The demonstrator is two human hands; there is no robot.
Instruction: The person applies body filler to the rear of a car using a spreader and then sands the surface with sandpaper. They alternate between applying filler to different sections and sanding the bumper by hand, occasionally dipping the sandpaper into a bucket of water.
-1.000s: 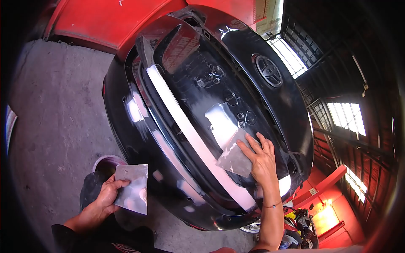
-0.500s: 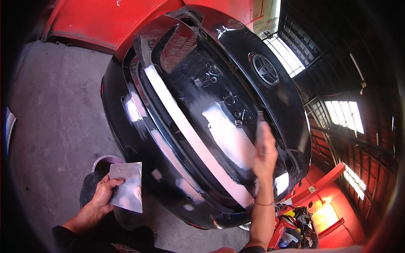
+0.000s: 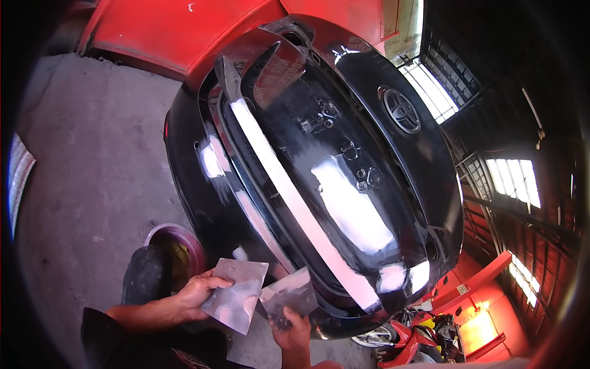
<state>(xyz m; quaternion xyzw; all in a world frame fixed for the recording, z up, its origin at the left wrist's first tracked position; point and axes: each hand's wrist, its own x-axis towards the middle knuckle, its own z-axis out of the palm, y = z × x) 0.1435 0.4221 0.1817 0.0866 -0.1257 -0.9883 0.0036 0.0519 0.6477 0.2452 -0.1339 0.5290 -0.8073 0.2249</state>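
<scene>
My left hand (image 3: 198,296) pinches a thin, shiny grey square plate (image 3: 236,294), thumb on top. Close beside it, my right hand (image 3: 294,331) grips a smaller greyish flat spreader (image 3: 290,297), whose edge meets or nearly meets the plate's right edge. Both hands are low in the view, in front of the rear of a black car (image 3: 344,111). A long pale pink-white strip (image 3: 295,197) runs across the car's rear panel, with a glossy white patch (image 3: 353,203) beside it.
Below the car at the left, a purple-rimmed bucket (image 3: 200,249) stands on the grey concrete floor (image 3: 104,166), next to my dark-clad knee (image 3: 146,277). A red panel (image 3: 178,37) is behind the car. A red motorcycle (image 3: 418,341) stands at the lower right.
My right hand has come down from the car's panel to beside the plate. My left hand has moved right with the plate. The view has shifted, showing more of the bucket.
</scene>
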